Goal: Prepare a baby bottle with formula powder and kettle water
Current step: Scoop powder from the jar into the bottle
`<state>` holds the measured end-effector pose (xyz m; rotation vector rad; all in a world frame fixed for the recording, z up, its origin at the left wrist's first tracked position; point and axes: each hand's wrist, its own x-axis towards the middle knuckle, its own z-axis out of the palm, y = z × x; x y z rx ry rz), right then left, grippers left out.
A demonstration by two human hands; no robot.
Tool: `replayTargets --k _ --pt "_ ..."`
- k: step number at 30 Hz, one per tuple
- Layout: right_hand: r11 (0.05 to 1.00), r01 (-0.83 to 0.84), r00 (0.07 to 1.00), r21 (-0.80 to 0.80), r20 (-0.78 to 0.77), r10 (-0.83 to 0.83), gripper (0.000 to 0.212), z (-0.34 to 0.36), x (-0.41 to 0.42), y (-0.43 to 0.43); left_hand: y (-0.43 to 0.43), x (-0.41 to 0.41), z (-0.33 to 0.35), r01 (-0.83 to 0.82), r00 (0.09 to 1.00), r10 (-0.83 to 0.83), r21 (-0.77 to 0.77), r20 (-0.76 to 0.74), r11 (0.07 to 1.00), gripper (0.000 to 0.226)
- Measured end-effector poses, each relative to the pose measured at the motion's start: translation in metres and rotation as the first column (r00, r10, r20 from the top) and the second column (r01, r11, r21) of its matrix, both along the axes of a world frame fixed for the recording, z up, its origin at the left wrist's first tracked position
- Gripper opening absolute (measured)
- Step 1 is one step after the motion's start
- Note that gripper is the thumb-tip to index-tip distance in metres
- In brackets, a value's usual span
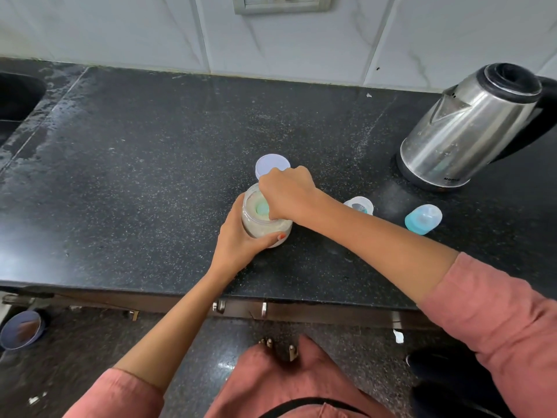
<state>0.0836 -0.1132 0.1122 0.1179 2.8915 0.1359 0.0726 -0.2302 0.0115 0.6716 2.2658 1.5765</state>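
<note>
A clear jar of pale formula powder stands open on the black counter. My left hand wraps around its side. My right hand reaches into the jar's mouth, fingers closed on a teal scoop lying in the powder. The jar's white lid lies just behind my right hand. To the right stands the open baby bottle, and beyond it the teal bottle cap with nipple lies on its side. A steel kettle stands at the back right.
A sink is cut into the counter at the far left, with a wet patch beside it. A tiled wall with a switch plate rises behind. Drawer handles sit under the counter edge. A blue bowl rests on the floor at left.
</note>
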Motion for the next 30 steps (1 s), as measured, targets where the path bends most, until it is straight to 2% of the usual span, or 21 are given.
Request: replayTargets --k 6,11,16,20,27,30 --pt "0.998 -0.050 0.993 0.026 -0.109 0.052 0.013 0.002 0.004 0.002 0.000 0.000 -0.001 -0.004 1.000 0.004 0.002 -0.007 1.000 0.075" --pt "0.994 -0.036 0.978 -0.101 -0.208 0.014 0.020 0.004 0.010 0.016 0.000 0.000 0.000 -0.006 0.999 0.006 0.007 -0.031 1.000 0.074" --pt "0.972 -0.022 0.960 -0.233 -0.276 -0.044 0.015 0.006 0.020 0.024 0.000 0.000 0.001 0.001 0.999 0.000 0.019 -0.040 1.000 0.072" --pt "0.953 0.004 0.962 -0.304 -0.261 -0.087 0.014 0.005 0.023 0.024 0.000 0.000 0.001 0.008 0.999 -0.007 0.025 -0.037 1.000 0.072" --pt "0.946 0.029 0.988 -0.322 -0.136 -0.077 0.017 -0.002 0.023 0.016 -0.001 0.000 -0.002 0.013 1.000 -0.012 0.021 -0.021 1.000 0.073" --pt "0.944 0.024 0.988 -0.328 -0.134 -0.072 0.016 -0.003 0.023 0.014 0.000 -0.001 -0.001 0.010 1.000 -0.009 0.017 -0.025 1.000 0.073"
